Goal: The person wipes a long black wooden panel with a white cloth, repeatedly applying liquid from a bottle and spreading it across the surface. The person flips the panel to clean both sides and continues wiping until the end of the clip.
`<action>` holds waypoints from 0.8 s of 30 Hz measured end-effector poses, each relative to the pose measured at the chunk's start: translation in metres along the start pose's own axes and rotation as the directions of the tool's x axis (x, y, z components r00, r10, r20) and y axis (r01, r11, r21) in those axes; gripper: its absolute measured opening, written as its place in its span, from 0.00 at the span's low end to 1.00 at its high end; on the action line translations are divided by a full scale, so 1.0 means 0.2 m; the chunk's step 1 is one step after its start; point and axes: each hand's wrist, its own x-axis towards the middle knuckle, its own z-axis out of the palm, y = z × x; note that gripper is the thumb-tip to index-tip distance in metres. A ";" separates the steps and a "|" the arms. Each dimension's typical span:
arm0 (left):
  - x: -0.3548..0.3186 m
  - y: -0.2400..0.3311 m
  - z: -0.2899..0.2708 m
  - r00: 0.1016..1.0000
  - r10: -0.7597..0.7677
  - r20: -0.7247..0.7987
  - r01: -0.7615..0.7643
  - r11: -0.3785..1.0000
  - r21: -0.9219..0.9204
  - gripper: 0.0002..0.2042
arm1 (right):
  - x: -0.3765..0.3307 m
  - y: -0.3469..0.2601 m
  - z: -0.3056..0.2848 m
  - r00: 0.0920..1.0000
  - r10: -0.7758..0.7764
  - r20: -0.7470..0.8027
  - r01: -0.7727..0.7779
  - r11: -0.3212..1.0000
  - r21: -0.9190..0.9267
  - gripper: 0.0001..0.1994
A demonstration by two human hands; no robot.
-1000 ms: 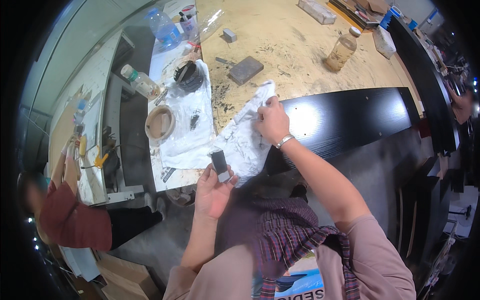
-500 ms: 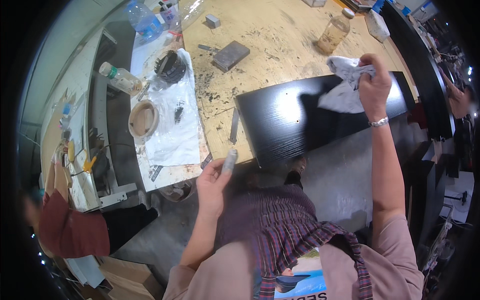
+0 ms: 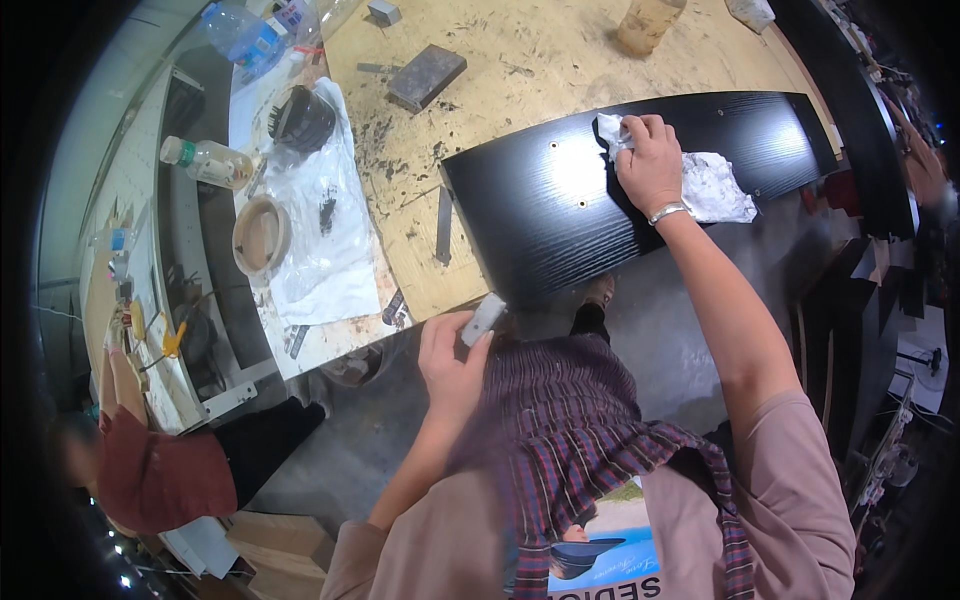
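Note:
A glossy black wood-grain panel [image 3: 540, 235] lies across the front right of the workbench, its near edge overhanging. My right hand [image 3: 650, 165] is closed on a crumpled white cloth [image 3: 715, 188], pressed against the panel's top; part of the cloth trails out to the right of my wrist. Near the panel's left front corner, my left hand [image 3: 452, 362] pinches a small grey block [image 3: 484, 320] between thumb and fingers, held off the bench. A thin dark metal strip [image 3: 444, 225] rests on the wood left of the panel.
On the stained bench [image 3: 520, 60] are a dark rectangular block [image 3: 428, 77], a small grey block [image 3: 384, 12] and a jar of brownish liquid [image 3: 650, 25]. At left, a white cloth [image 3: 325, 280] carries a black container [image 3: 303, 118]. Another person [image 3: 165, 460] works at far left.
My right hand has come down and left with the cloth, from above the panel onto its surface. My left hand has shifted slightly right with the grey block. The view has shifted too.

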 end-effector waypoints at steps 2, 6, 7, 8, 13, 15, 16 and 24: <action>-0.01 -0.01 0.01 1.000 0.026 -0.006 -0.026 0.999 0.021 0.15 | 0.00 -0.02 0.00 0.999 -0.026 -0.022 0.024 0.998 -0.050 0.17; -0.03 -0.01 0.01 0.996 0.083 -0.018 -0.082 0.996 0.045 0.15 | -0.01 -0.01 0.01 0.998 -0.043 -0.043 0.039 0.996 -0.080 0.17; -0.03 0.00 0.01 0.995 0.095 -0.021 -0.094 0.994 0.051 0.15 | -0.01 -0.01 0.02 0.998 -0.039 -0.042 0.035 0.996 -0.081 0.17; -0.03 0.00 0.01 0.995 0.101 -0.011 -0.100 0.993 0.063 0.15 | -0.01 -0.01 0.01 0.999 -0.035 -0.037 0.032 0.997 -0.076 0.17; -0.07 -0.04 0.01 0.990 0.137 0.026 -0.139 0.982 0.126 0.16 | 0.00 -0.02 0.00 1.000 -0.019 -0.014 0.018 0.998 -0.053 0.18; -0.06 -0.02 0.01 0.987 0.162 -0.001 -0.160 0.978 0.133 0.16 | 0.00 -0.01 0.00 0.999 -0.039 -0.031 0.037 0.998 -0.048 0.17; -0.05 -0.01 0.01 0.985 0.174 -0.014 -0.171 0.976 0.137 0.16 | 0.00 -0.01 0.01 0.998 -0.049 -0.040 0.047 0.998 -0.046 0.17; -0.05 -0.03 -0.01 0.973 0.232 -0.007 -0.226 0.954 0.197 0.17 | 0.00 0.00 0.02 0.997 -0.056 -0.058 0.054 0.998 -0.043 0.16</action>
